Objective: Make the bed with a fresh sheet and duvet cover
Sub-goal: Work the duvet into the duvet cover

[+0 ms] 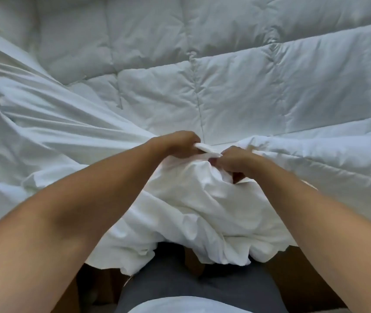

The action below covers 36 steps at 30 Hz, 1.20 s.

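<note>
Both hands meet at the centre of the frame. The left hand (178, 143) and the right hand (233, 160) each pinch a narrow fold of the white duvet cover (191, 199), which lies bunched at lower centre, below the quilted duvet (247, 86) spread across the upper frame. So thin a pinch may slip under a tug, and the hanging bunch's weight could drag the fabric away.

The quilted duvet (236, 86) lies flat across the far part of the bed, leaving open room above it. At the near edge the bunched duvet cover (191, 211) piles up in front of the person. The left hand (177, 143) and right hand (232, 160) grip it close together, with only a narrow gap between them. Raised folds of the cover cross the left side.
</note>
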Available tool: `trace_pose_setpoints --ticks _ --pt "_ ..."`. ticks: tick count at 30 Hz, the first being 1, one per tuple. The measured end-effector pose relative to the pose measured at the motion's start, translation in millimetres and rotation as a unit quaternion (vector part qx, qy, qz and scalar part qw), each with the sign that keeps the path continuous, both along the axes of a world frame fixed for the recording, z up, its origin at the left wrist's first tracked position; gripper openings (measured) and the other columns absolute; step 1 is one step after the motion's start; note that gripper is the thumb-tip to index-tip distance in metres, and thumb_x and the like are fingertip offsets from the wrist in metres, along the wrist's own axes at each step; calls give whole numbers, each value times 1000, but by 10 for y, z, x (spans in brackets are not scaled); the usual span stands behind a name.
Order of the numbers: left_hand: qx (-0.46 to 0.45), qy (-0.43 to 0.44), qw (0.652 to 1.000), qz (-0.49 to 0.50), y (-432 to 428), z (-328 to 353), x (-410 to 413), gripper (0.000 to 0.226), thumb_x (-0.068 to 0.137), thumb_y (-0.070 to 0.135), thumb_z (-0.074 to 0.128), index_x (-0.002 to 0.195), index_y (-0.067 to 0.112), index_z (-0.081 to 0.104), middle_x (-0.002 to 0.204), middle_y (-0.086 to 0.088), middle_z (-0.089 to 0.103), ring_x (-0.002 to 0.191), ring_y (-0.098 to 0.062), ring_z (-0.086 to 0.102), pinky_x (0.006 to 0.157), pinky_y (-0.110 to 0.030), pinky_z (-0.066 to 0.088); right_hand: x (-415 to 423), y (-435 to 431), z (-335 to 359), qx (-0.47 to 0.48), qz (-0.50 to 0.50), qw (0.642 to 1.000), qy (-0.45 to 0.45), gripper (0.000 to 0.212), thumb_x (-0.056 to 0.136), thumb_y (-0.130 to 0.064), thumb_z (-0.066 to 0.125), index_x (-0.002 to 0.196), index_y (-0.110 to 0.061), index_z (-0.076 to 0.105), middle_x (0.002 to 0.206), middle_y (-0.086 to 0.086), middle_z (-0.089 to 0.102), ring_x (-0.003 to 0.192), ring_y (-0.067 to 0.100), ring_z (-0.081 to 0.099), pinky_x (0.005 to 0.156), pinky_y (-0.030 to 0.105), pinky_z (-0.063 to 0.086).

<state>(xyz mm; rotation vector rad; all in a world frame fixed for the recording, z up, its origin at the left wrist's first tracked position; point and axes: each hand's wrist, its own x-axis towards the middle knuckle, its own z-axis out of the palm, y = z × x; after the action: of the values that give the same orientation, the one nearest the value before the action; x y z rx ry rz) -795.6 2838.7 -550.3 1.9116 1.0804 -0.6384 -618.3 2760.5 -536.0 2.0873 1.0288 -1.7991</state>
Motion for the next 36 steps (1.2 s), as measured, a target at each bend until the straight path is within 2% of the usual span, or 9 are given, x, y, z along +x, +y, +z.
trace_pose_setpoints --ticks 4,7,11,13,16,19,24,30,36 --pt "204 87 965 139 70 -160 548 22 98 37 50 112 24 60 116 -11 64 112 -34 60 87 -39 41 453 -3 -44 170 -167 971 9 34 79 -47 78 88 -17 67 78 -3 69 64 13 63 59 26 51" --pt "220 200 937 185 61 -164 549 45 93 30 56 137 24 44 139 -13 45 129 -35 43 105 -47 32 778 -200 80 115 114 987 23 66 51 -84 75 80 -25 67 80 -13 66 73 7 60 70 32 48" --pt "43 -32 993 105 -383 46 653 40 90 38 66 130 35 59 135 1 54 128 -22 50 109 -39 39 862 -878 -150 123 331 935 -37 38 89 -46 69 105 -11 68 110 11 69 99 30 63 78 31 46" --pt "-44 -23 997 58 -548 146 542 37 88 55 67 120 36 65 124 5 58 119 -18 54 102 -34 42 1072 -938 -109 204 212 953 -72 23 95 -33 59 104 -14 67 111 14 69 102 34 63 78 34 45" --pt "186 101 975 64 -439 83 470 36 98 56 47 88 24 59 104 -8 67 101 -33 61 84 -39 43 1473 -783 17 312 40 928 -200 10 90 -28 57 95 -23 63 99 12 70 92 36 63 68 34 39" --pt "280 196 931 129 -363 40 758 36 103 46 38 116 22 61 123 -14 59 115 -36 54 98 -44 37 1495 -698 21 293 46 922 -247 19 93 -26 54 109 -20 62 107 11 65 102 36 62 74 36 39" --pt "112 -91 980 137 -859 433 1448 29 101 35 53 121 20 69 121 -4 68 112 -25 63 95 -32 45 1537 -966 394 337 -31 920 -198 44 96 -41 62 131 -14 60 131 9 60 122 30 55 99 40 43" --pt "2 -311 882 354 -1272 1677 1553 22 103 19 55 96 9 73 89 -4 78 82 -21 73 81 -36 55 2383 -1762 1603 380 -426 820 -52 20 99 -22 62 93 -7 73 79 -1 76 80 25 75 72 39 60" --pt "53 -395 826 399 -1385 2652 1918 28 105 15 48 95 1 71 84 -15 75 75 -31 70 73 -37 53 3493 -2731 2500 410 -580 700 73 23 98 -28 63 99 -7 72 101 12 77 87 29 75 75 38 56"
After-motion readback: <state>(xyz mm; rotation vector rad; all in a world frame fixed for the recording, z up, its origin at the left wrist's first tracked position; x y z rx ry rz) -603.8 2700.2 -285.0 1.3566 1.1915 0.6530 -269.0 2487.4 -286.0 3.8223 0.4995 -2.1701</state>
